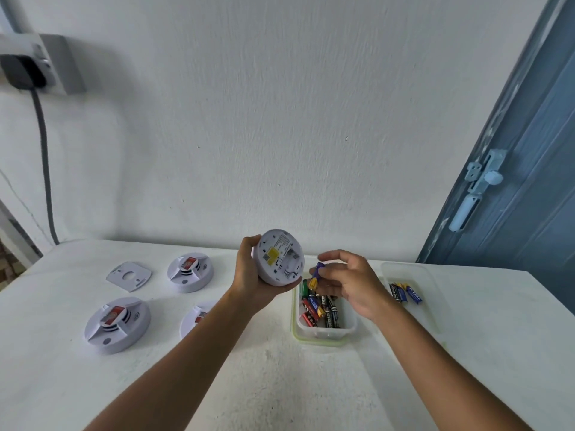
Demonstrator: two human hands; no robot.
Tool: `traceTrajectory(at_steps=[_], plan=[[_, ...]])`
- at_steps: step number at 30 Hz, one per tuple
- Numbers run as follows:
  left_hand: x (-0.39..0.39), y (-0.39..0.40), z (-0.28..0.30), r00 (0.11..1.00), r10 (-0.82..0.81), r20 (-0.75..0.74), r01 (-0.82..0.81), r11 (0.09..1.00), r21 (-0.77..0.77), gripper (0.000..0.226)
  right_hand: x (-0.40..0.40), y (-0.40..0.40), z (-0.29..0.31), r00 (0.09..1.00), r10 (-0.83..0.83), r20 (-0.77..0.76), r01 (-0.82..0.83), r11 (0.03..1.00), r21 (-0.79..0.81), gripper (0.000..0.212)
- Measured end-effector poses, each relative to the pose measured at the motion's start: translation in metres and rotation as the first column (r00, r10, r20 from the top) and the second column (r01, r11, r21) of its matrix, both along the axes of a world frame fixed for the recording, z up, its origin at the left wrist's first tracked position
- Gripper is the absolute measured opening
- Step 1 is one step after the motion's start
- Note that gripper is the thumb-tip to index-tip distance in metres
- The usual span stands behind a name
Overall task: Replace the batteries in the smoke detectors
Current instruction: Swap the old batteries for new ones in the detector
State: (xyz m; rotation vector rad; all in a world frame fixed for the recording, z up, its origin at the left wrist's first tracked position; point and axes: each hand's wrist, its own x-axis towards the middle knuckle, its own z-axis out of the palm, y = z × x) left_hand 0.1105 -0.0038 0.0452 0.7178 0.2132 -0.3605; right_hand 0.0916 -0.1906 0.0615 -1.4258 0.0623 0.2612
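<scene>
Left hand (249, 275): held up above the worktop (280, 368), its grip curled round the rim of a white smoke detector (278, 256) whose back faces the camera (a yellow label shows there).
Right hand (348, 281): just right of that detector, over the battery box (323, 332), its grip pinching a purple and yellow battery (315, 275) between thumb and fingertips.
Battery box: a clear tub with a green rim, standing on the worktop and holding a heap of mixed batteries (320, 309), black, red and green.
Lid (407, 272): a clear shallow tray to the right of the box, with a few blue batteries (404, 292) lying in it.
Other detectors: three on the worktop at the left, one far (190, 272), one near (117, 325) and one (197, 318) partly hidden behind the left forearm.
Mounting plate (128, 275): flat on the worktop, left of the far detector.
Wall: a socket with a black plug (23, 71) at upper left.
Door (529, 181): blue, at the right edge.
</scene>
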Motion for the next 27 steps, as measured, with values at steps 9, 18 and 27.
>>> traceTrajectory(at_steps=[9, 18, 27], plan=[[-0.003, 0.001, 0.006, 1.0, -0.008, 0.026, 0.01, 0.999, -0.05, 0.049, -0.002, 0.011, 0.005, 0.998, -0.06, -0.025, 0.064, 0.984, 0.165, 0.013], [-0.006, 0.001, 0.009, 0.999, 0.012, 0.033, -0.011, 1.0, -0.011, 0.048, 0.006, 0.022, 0.01, 0.962, -0.085, 0.259, 0.113, 0.989, -0.095, 0.017], [-0.009, -0.005, 0.011, 0.997, -0.033, 0.072, 0.035, 0.999, -0.026, 0.051, 0.015, 0.029, 0.011, 0.859, -0.089, 0.505, 0.26, 0.924, -0.28, 0.008]])
